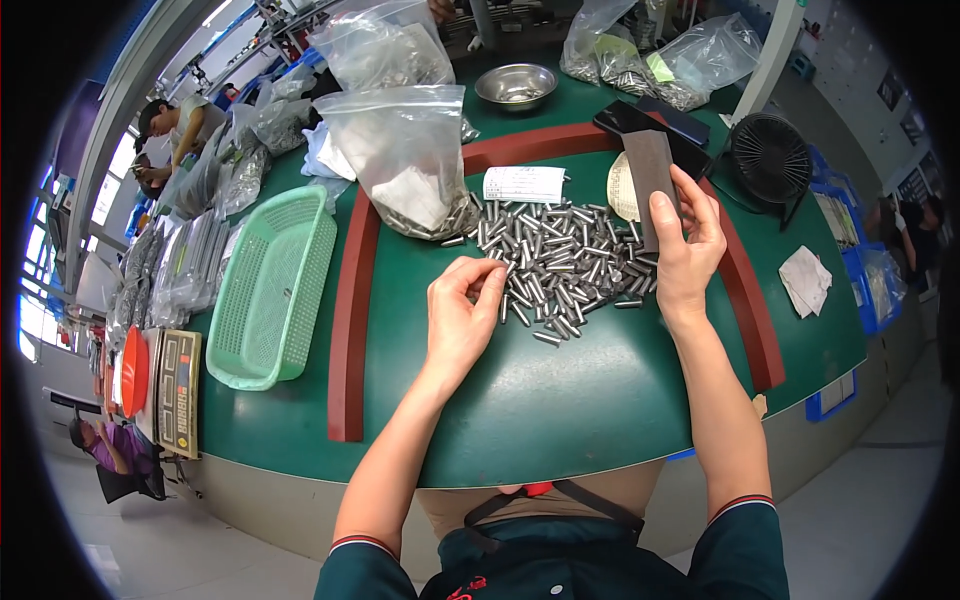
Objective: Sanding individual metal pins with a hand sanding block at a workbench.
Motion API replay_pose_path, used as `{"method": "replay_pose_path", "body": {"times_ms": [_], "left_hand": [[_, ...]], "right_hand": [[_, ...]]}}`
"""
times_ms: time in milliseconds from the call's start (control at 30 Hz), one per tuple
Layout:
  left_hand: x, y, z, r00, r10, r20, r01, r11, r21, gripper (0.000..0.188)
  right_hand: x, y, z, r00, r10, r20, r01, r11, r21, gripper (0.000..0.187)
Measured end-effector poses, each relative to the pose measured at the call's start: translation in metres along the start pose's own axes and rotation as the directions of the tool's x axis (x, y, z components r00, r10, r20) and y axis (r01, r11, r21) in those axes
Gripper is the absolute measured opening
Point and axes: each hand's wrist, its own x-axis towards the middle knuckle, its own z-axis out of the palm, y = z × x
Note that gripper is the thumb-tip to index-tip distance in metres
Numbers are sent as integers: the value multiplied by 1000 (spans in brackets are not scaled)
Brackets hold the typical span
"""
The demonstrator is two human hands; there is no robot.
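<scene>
A heap of short metal pins (565, 260) lies spread on the green tabletop (540, 420). At its left edge is my left hand (462, 305), thumb and forefinger pinched together; what they hold, if anything, is hidden. My right hand (690, 255) grips a long dark grey-brown block (650, 170), which looks like a sharpening stone, tilted upright above the heap's right side. Behind the pins lies a white paper label (523, 184). A round cream-coloured piece (625, 188) is partly covered by the block.
Red strips (352, 330) border the work area. An open clear bag of metal parts (400, 150) stands behind the heap. Around it are a green basket (222, 345), a metal bowl (515, 88), a black fan (770, 158), a scale (180, 395) and a crumpled cloth (805, 282).
</scene>
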Motion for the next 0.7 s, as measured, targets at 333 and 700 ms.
{"method": "replay_pose_path", "body": {"times_ms": [333, 700], "left_hand": [[78, 10, 48, 916, 400, 22, -381, 854, 354, 12], [50, 9, 16, 969, 240, 55, -244, 905, 348, 12]], "right_hand": [[3, 2, -3, 990, -100, -99, 89, 989, -115, 45], [-4, -7, 2, 995, -101, -29, 99, 993, -61, 45]]}}
